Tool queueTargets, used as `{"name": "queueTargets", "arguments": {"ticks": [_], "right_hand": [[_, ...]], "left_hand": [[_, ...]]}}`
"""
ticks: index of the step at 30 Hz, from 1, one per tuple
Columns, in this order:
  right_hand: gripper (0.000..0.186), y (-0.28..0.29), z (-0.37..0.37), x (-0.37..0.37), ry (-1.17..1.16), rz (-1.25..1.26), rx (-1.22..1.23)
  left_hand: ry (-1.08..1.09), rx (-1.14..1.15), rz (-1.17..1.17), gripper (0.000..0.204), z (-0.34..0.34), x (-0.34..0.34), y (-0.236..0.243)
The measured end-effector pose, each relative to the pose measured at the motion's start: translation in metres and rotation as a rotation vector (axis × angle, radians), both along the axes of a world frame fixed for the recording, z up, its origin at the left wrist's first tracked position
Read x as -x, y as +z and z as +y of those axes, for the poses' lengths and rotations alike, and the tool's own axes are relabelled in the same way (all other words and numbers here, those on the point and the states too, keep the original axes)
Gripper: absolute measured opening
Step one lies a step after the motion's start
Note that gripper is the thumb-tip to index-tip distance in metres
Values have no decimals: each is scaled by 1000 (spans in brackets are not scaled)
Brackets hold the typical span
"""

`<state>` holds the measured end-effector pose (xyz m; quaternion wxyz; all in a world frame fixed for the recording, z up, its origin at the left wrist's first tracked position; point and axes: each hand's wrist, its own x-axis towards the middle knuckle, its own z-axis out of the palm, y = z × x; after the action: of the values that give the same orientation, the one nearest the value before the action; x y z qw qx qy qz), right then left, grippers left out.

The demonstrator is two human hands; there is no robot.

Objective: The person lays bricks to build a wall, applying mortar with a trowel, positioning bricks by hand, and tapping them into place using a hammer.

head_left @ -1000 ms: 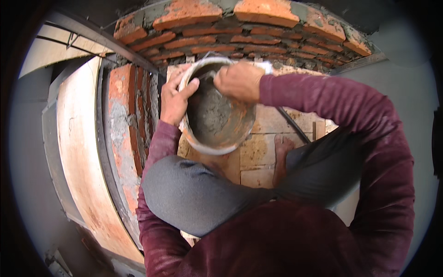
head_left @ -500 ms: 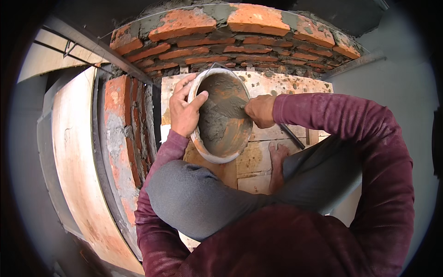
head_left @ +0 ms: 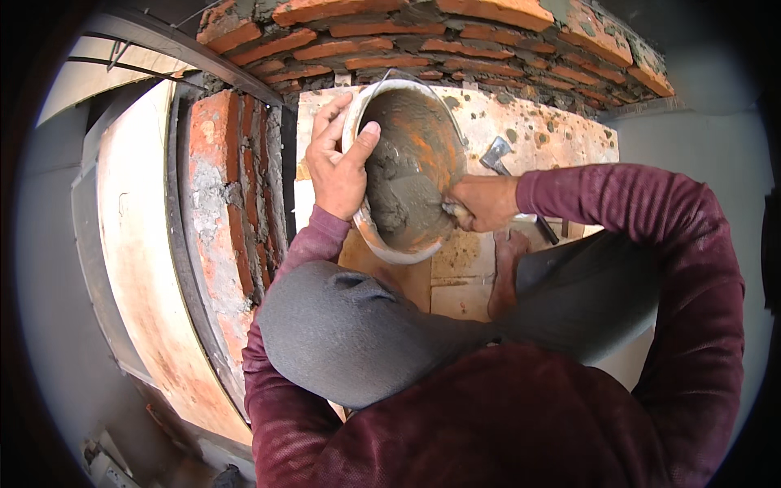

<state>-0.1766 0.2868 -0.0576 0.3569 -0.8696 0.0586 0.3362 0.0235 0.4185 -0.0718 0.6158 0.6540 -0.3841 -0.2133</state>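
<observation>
Bucket [head_left: 429, 140] tilts, its rim gripped by the left fingers [head_left: 329, 115].

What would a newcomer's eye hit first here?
Probably the mortar-smeared bucket at upper centre, its rim held by the left hand while the right hand grips a trowel in the grey mortar inside. Next, the orange brick wall across the top, with thick grey joints. Then the pale, mortar-spotted board in front of it, right of the bucket.
</observation>
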Motion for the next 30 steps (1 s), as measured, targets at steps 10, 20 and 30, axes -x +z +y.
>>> {"name": "queueTargets", "arguments": {"ticks": [10,20,30], "right_hand": [[42,35,-46,-9,-128,362,-353],[15,142,-100,-42,-229,254,-495],[24,265,-134,-192,-352,-415,259]], "left_hand": [[196,-21,164,39,21,-23,-6],[313,162,693,52,114,-53,-90],[276,108,589,61,125,-52,-82]]}}
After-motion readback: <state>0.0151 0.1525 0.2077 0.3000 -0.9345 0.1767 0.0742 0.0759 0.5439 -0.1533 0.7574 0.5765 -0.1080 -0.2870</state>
